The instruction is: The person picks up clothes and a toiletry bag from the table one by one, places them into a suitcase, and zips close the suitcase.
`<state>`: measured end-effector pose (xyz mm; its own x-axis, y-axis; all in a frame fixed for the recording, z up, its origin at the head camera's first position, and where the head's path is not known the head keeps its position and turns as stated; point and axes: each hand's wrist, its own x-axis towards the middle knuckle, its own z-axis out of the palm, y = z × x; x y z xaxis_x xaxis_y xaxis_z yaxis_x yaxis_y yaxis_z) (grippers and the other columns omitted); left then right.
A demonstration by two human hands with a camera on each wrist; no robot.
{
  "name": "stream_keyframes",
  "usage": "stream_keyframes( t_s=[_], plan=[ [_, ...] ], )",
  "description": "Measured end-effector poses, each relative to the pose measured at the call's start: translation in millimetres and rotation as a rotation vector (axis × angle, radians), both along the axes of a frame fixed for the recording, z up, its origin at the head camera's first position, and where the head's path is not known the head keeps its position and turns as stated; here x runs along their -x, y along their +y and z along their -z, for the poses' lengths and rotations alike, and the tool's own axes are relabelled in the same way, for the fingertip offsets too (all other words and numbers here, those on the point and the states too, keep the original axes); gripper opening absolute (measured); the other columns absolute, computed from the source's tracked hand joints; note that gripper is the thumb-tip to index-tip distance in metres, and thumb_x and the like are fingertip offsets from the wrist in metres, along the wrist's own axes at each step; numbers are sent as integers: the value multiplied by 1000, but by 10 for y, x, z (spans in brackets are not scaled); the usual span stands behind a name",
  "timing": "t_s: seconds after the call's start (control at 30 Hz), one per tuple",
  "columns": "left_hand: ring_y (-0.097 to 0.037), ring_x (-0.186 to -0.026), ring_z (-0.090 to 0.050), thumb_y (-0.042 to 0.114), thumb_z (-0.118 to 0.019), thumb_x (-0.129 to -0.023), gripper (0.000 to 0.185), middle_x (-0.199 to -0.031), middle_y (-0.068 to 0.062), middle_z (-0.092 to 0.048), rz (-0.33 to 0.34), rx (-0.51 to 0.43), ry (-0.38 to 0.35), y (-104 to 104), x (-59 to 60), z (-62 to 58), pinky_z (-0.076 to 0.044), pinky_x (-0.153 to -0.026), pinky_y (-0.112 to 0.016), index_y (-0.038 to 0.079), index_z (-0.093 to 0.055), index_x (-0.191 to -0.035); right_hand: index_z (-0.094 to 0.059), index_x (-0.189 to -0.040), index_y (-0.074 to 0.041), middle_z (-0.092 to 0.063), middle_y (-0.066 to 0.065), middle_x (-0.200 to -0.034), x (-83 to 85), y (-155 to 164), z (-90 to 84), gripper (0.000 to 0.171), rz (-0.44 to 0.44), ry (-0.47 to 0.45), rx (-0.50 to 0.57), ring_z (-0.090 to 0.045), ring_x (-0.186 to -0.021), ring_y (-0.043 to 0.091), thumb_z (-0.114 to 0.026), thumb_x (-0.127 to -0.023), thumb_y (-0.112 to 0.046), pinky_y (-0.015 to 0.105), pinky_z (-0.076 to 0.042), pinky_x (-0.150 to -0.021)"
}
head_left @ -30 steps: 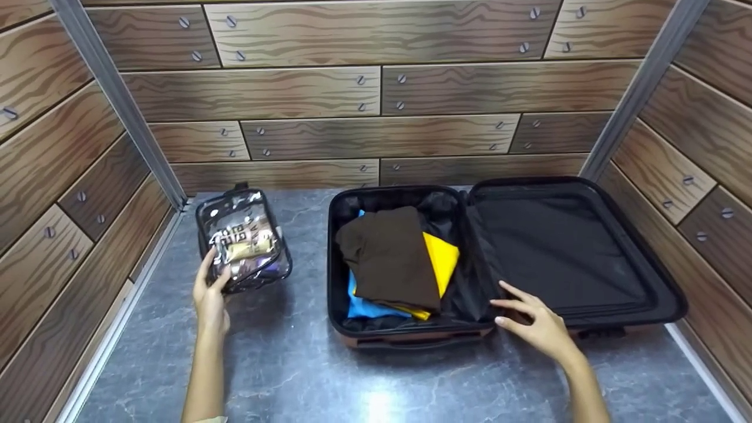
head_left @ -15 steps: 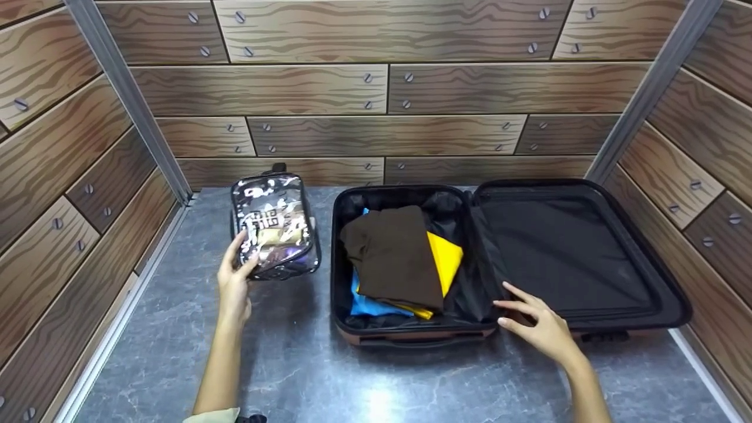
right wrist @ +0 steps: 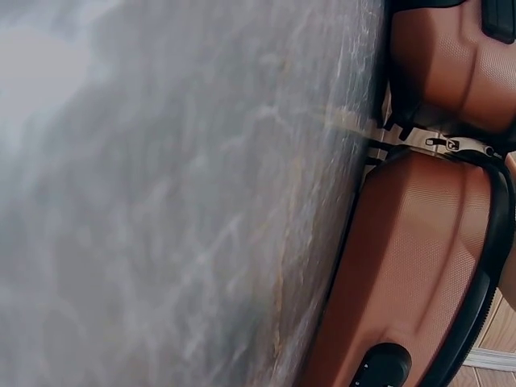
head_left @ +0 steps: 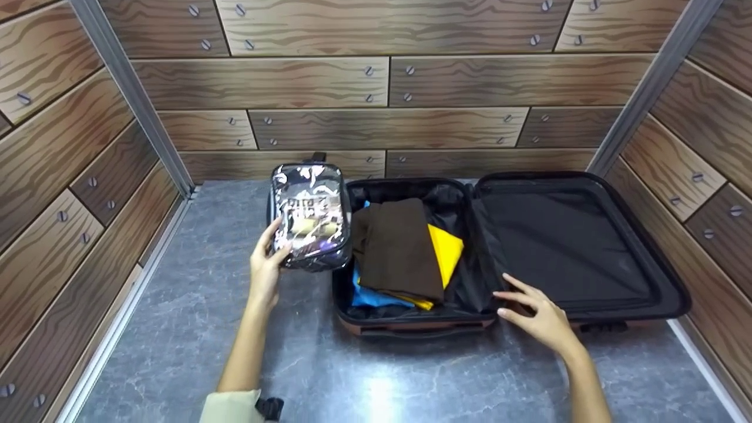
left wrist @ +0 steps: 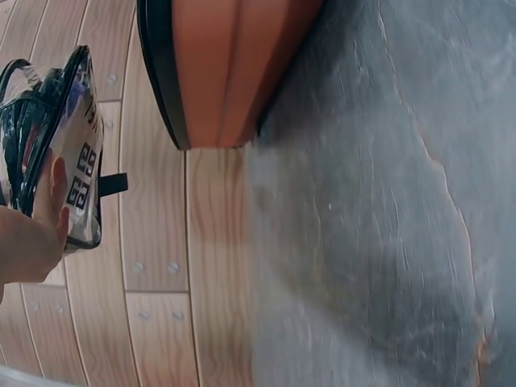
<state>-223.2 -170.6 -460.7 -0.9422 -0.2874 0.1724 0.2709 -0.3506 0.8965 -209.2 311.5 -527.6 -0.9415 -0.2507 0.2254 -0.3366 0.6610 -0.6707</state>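
My left hand grips a clear toiletry bag with black trim by its near left side, thumb and fingers around the edge. Small items show through the plastic. In the left wrist view the toiletry bag is off the table, beside the orange suitcase shell. The open suitcase holds a folded dark brown garment over yellow cloth and blue cloth. My right hand has its fingers spread loosely at the suitcase's hinge side, holding nothing.
The suitcase lid lies opened flat to the right, close to the right wall. Wood-patterned walls enclose the grey marbled table at the back and both sides. A zipper pull hangs between the two suitcase halves.
My left hand has lifted the toiletry bag and carried it rightward, to the suitcase's left rim, which it now overlaps in the head view. My right hand has stayed at the hinge.
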Motion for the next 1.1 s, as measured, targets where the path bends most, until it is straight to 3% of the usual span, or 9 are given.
stream_keyframes(
  t_s=[0.37, 0.6, 1.1],
  plan=[
    [-19, -93, -54, -5, -55, -85, 52, -131, -14, -45, 21, 48, 21, 176, 119, -37, -49, -76, -27, 2, -44, -135, -67, -112, -32, -40, -11, -139, 91, -20, -43, 34, -4, 19, -17, -32, -128, 23, -71, -79, -36, 58, -28, -93],
    [-20, -79, -59, -5, -55, -85, 53, -115, -18, -51, 80, -19, 3, 278, 163, -41, -53, -65, -31, 5, -43, -136, -68, -112, -29, -43, -7, -138, 76, -28, -28, 33, -6, 41, 2, -34, -127, 25, -72, -79, -34, 58, -27, -93],
    [-19, -68, -61, -7, -53, -86, 53, -110, -19, -53, 139, -65, -42, 481, 92, 29, -54, -57, -29, 4, -42, -136, -68, -112, -29, -42, -9, -138, -28, 19, 11, 33, -16, 18, -12, -33, -127, 24, -71, -79, -33, 58, -27, -93]
  ],
)
